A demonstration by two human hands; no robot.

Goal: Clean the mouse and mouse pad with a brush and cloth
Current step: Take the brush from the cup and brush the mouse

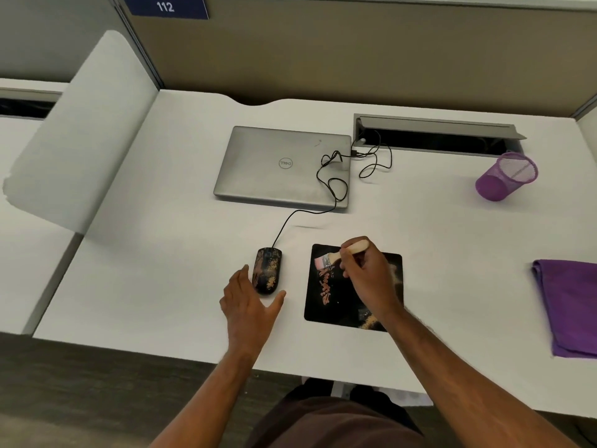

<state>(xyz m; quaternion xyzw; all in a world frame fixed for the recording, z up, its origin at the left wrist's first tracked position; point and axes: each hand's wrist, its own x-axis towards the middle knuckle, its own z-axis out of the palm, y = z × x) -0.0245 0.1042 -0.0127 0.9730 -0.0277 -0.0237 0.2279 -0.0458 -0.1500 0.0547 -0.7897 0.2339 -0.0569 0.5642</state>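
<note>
White desk [161,270], beige partition [355,53]

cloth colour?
Purple: the cloth lies folded at the desk's right edge, head view.

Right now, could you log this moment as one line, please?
right hand grips brush | bristles on mouse pad | left hand open beside mouse
</note>
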